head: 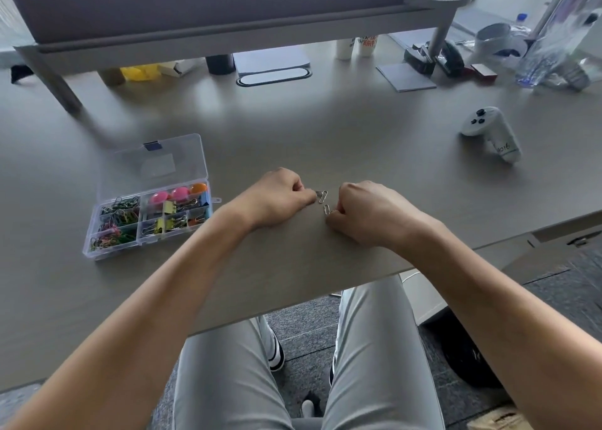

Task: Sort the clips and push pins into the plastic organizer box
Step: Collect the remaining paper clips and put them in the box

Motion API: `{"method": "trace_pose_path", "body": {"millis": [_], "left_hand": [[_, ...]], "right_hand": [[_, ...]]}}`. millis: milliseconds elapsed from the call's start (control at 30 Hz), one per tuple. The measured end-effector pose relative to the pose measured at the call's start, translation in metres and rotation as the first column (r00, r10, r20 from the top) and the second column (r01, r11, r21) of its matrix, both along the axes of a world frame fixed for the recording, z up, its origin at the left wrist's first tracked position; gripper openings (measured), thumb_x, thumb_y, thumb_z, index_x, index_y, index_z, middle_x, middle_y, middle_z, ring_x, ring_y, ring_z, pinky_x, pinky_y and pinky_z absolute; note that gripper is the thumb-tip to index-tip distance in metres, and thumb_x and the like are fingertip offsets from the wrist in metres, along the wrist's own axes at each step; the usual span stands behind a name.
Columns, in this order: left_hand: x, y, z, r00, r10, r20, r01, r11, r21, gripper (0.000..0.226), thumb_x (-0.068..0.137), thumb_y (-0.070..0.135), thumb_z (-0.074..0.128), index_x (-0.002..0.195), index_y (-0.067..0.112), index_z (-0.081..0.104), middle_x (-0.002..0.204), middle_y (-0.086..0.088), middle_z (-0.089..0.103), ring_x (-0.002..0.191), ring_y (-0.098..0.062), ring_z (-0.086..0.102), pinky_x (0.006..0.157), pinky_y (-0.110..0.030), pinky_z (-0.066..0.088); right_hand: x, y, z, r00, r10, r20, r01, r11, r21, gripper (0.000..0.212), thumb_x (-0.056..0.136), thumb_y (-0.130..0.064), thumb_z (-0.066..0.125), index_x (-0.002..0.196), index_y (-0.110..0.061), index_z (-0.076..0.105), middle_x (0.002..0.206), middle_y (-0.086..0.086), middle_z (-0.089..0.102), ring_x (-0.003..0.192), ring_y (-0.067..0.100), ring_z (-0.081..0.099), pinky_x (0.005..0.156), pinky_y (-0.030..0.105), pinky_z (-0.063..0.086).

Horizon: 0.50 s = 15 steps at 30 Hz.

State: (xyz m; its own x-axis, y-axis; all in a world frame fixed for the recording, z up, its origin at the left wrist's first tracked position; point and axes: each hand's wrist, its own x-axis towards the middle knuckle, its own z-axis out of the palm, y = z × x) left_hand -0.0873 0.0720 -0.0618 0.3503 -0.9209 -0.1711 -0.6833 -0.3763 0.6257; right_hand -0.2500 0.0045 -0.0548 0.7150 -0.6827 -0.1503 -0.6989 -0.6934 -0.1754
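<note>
A clear plastic organizer box (pixel 97 231) lies open on the grey desk at the left, its lid (pixel 163 159) tipped back. Its compartments hold coloured paper clips (pixel 119 209), binder clips (pixel 167 216) and round pink and orange push pins (pixel 179 193). My left hand (pixel 277 198) pinches silver paper clips (pixel 322 195) just right of the box. My right hand (pixel 365 211) sits close beside it, its curled fingers pinching another silver paper clip (pixel 326 209) on the desk.
A white handheld controller (pixel 488 129) lies at the right. Along the back stand a monitor riser (pixel 228 35), a notepad (pixel 405 76), cups (pixel 345 48), a stapler (pixel 451 58) and a plastic bottle (pixel 553 48). The desk's front edge (pixel 293 305) runs over my knees.
</note>
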Motion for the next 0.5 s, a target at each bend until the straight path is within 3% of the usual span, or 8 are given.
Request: {"method": "trace_pose_path", "body": {"millis": [100,233,367,500], "left_hand": [[0.0,0.01,-0.001,0.901,0.146,-0.409,-0.157,0.988,0.006,0.022,0.092,0.022,0.043,0.071,0.019,0.041,0.059,-0.001,0.041,0.042,-0.017,0.026,0.043,-0.021,0.023],[0.0,0.024,-0.003,0.515,0.147,-0.844,-0.25,0.968,0.016,0.02,0.084,0.016,0.033,0.065,0.023,0.026,0.059,0.0,0.017,0.045,-0.013,0.009,0.044,-0.014,0.013],[0.001,0.031,-0.006,0.14,0.072,-0.988,-0.316,0.949,0.025,0.024,0.086,0.019,0.032,0.063,0.023,0.026,0.057,0.003,0.014,0.042,-0.009,0.01,0.038,-0.012,0.01],[-0.001,0.035,-0.01,0.017,0.081,-0.997,-0.365,0.928,0.07,0.029,0.09,0.019,0.037,0.063,0.023,0.027,0.054,0.005,0.017,0.038,-0.007,0.015,0.034,-0.016,0.009]], "right_hand": [[0.001,0.001,0.001,1.0,0.012,-0.009,-0.012,1.0,-0.009,0.044,0.092,-0.036,0.056,0.062,-0.011,0.037,0.061,0.007,0.041,0.052,0.024,0.038,0.047,0.029,0.023],[0.001,0.004,-0.002,1.0,0.014,0.011,-0.013,0.999,-0.036,0.035,0.097,-0.037,0.05,0.071,-0.015,0.04,0.068,0.005,0.041,0.065,0.031,0.045,0.055,0.034,0.03],[0.003,0.01,-0.009,0.998,0.02,0.059,-0.017,0.998,-0.065,0.017,0.098,-0.029,0.045,0.089,-0.014,0.044,0.069,0.003,0.035,0.075,0.035,0.045,0.065,0.036,0.032],[-0.001,0.006,-0.016,0.995,-0.015,0.103,0.022,0.997,-0.068,0.019,0.099,-0.027,0.044,0.088,-0.012,0.043,0.07,0.006,0.04,0.075,0.037,0.045,0.065,0.038,0.032]]}}
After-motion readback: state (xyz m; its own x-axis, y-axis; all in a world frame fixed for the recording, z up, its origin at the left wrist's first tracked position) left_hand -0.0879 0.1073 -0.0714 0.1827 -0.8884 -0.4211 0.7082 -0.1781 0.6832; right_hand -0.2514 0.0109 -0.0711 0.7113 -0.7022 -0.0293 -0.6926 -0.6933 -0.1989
